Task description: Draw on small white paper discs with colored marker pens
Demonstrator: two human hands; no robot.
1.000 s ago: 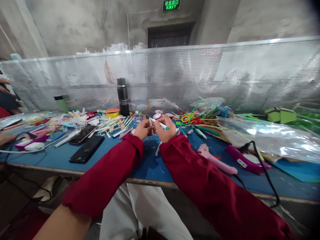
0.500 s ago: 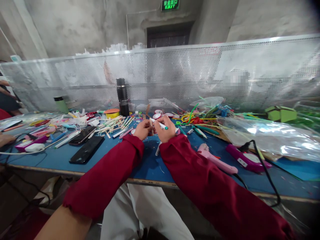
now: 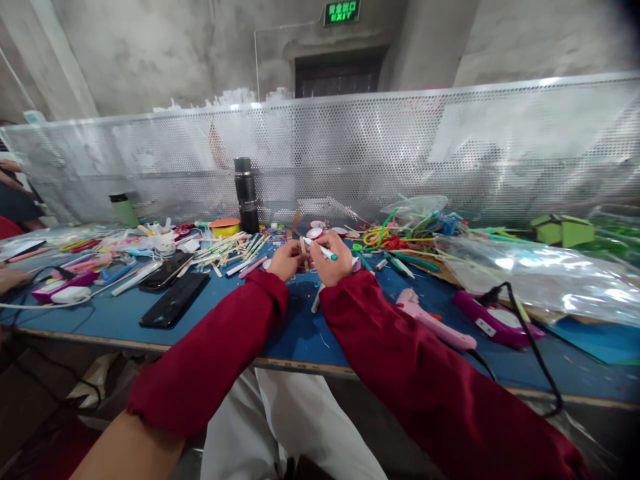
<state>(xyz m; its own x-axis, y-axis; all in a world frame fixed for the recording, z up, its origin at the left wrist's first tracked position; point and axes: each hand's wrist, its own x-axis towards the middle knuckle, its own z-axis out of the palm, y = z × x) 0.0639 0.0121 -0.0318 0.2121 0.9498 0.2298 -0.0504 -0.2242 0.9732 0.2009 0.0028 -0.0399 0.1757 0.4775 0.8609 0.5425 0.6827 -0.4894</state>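
My right hand (image 3: pixel 334 260) is closed around a white marker (image 3: pixel 323 251) with a green end, its tip pointing left toward my left hand. Between the fingers of my left hand (image 3: pixel 286 260) is a small, flat wooden stick (image 3: pixel 303 247), held upright close to the marker's tip. The two hands almost meet above the blue table (image 3: pixel 295 340). Under my right wrist lies a white pen-like stick (image 3: pixel 317 299), partly hidden by the sleeve. Whether the marker's tip touches the wood I cannot tell.
Two dark phones (image 3: pixel 174 301) and a pile of wooden sticks (image 3: pixel 230 250) lie to the left. A black bottle (image 3: pixel 246 197) stands behind. On the right are a pink glue gun (image 3: pixel 435 321), a purple power strip (image 3: pixel 493 320) and plastic bags (image 3: pixel 540 270). A perforated metal screen (image 3: pixel 350 153) runs behind.
Both hands keep nearly the same place and grip. The wooden stick between the fingers shows slightly more, and the view has shifted a little.
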